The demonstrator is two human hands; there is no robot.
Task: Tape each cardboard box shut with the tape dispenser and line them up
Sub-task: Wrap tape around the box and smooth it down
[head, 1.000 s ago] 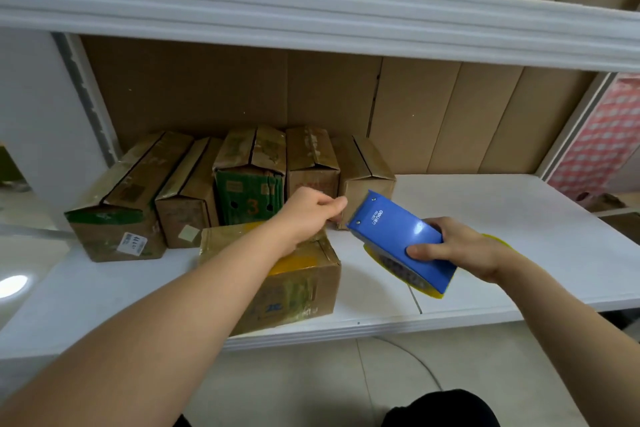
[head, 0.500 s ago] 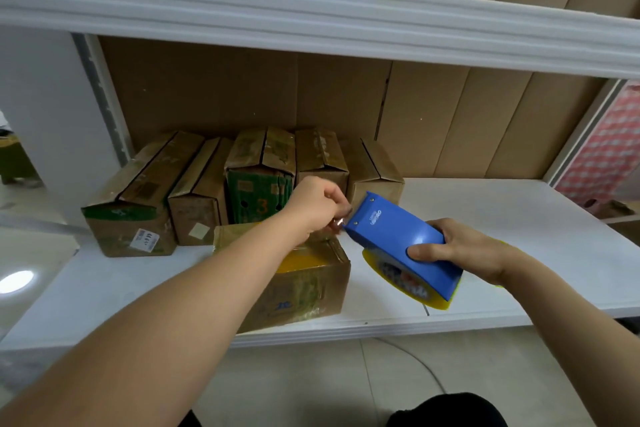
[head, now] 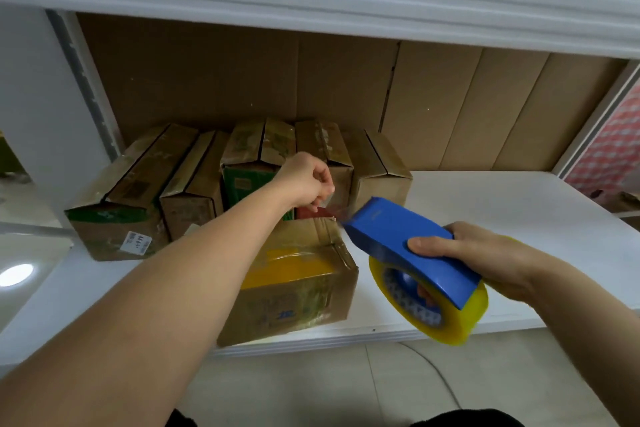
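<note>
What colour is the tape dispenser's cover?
Blue, over a yellow tape roll; the tape dispenser shows in the head view.

Tape dispenser (head: 412, 243): blue cover over a yellow-tinted roll, tilted with its cutting end up and left, held above the shelf edge just right of your front box. Front cardboard box (head: 294, 282): worn brown carton with yellow panel and glossy tape, top flaps down, lying near the shelf's front edge. Row of five cardboard boxes (head: 242, 180): scuffed cartons side by side at the back, behind the front box, flaps closed
</note>
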